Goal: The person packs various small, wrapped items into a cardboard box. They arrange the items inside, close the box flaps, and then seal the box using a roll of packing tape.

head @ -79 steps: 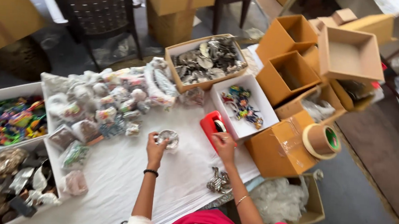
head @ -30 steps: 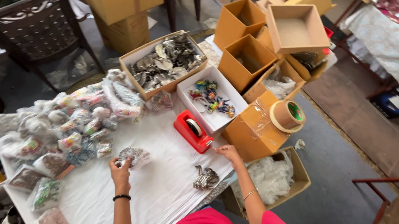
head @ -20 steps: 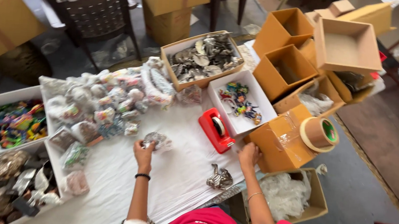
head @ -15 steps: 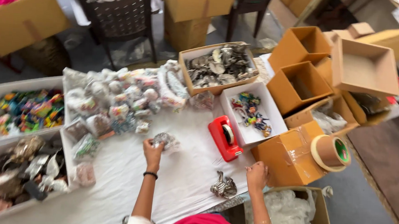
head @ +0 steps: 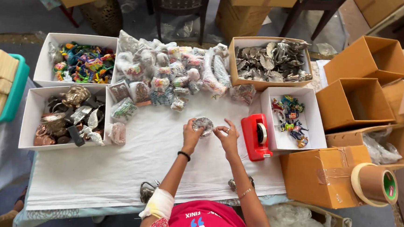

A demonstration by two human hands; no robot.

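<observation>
Both hands meet over the middle of the white-covered counter. The left hand and right hand each have their fingers curled narrowly around a small silvery packet, gripping it from either side just above the cloth. At three o'clock from the packet sits a red tape dispenser, close beside the right hand. At twelve o'clock lies a heap of clear bagged trinkets. At nine o'clock, well apart, stands a white box of metal pieces. At four o'clock, a roll of brown tape rests on a cardboard box.
</observation>
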